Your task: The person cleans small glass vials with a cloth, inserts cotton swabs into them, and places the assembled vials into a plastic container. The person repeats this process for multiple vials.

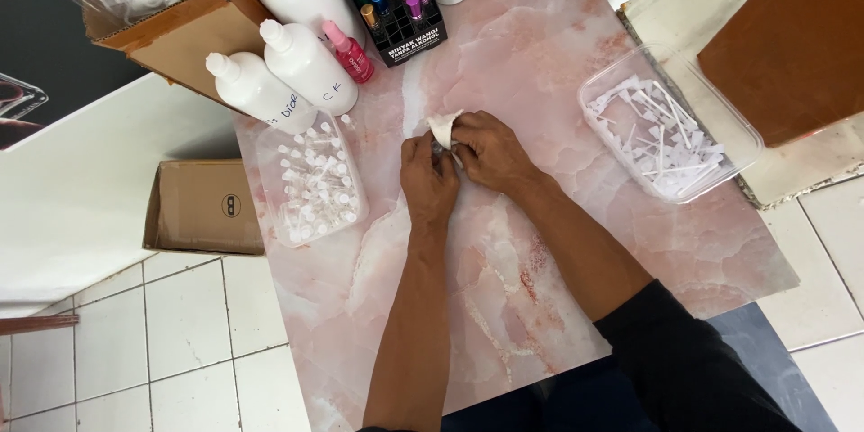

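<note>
Both hands meet over the middle of a pink marble-patterned table. My left hand and my right hand pinch a small whitish piece, like a cloth or tissue, between their fingertips. Something small seems pressed under it, hidden by my fingers. A clear tray of several small clear vials with white caps lies just left of my left hand. To the right stands a clear tub full of white spray pumps with thin tubes.
Behind the hands stand white plastic bottles, a small pink bottle, and a black display rack of coloured roll-on vials. Cardboard boxes sit at the far left and on the tiled floor. A brown board lies at the right.
</note>
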